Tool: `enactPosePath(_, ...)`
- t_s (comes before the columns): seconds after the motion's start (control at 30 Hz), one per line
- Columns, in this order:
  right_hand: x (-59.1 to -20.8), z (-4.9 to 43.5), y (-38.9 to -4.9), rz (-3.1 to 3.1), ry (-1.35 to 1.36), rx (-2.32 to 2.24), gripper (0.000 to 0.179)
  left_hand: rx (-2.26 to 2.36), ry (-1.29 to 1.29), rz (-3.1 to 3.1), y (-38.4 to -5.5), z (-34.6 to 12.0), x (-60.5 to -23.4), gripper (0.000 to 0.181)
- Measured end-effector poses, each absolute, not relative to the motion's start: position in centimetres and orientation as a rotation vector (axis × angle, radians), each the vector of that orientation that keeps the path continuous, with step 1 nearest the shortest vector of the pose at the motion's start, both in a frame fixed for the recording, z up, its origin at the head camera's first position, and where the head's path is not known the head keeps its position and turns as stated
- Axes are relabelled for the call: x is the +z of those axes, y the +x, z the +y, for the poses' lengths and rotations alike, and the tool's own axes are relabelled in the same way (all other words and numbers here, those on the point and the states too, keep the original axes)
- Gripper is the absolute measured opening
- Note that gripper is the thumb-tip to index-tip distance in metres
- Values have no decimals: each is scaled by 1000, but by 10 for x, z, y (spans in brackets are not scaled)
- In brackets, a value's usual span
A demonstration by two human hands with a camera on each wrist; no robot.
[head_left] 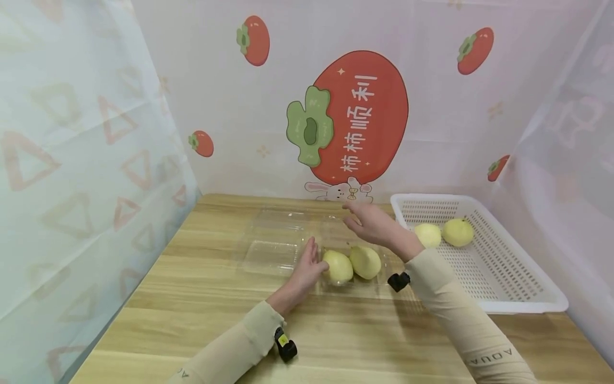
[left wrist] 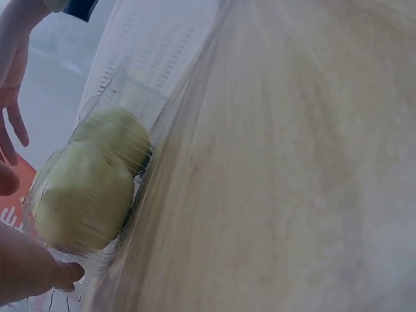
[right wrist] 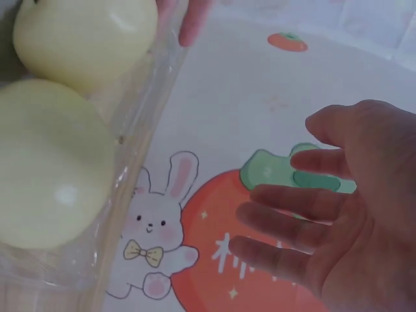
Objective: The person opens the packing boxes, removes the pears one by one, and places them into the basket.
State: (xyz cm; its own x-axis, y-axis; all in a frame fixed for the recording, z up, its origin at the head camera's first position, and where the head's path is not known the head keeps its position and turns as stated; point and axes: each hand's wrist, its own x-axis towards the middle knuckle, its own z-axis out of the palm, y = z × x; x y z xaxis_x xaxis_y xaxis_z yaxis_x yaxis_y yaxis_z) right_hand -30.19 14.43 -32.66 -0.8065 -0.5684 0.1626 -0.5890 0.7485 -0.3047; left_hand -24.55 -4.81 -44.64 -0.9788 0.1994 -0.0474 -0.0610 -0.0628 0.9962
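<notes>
A clear plastic clamshell box [head_left: 275, 258] lies spread on the table with its lid half to the left. Two pale yellow pears [head_left: 366, 262] sit side by side in the front of its right half. At that half's left edge is my left hand [head_left: 302, 269], fingers fairly straight and thumb beside the nearer pear; in the left wrist view the thumb [left wrist: 65, 274] touches the plastic wall. Above the back of the box hovers my right hand [head_left: 376, 224]. Its fingers [right wrist: 286, 227] are spread and relaxed in the right wrist view, holding nothing.
At the right stands a white perforated plastic basket [head_left: 515, 256] with two more pears [head_left: 458, 232] visible inside, one partly behind my right wrist. A wood-grain table [head_left: 192, 298] extends below. Printed cloth [head_left: 230, 106] hangs behind and on both sides.
</notes>
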Motion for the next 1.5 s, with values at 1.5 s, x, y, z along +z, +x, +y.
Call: enactPosePath(1.5, -400, 123, -280, -3017, 1183, 282, 73, 1968, 181, 2019, -246, -58, -450, 91)
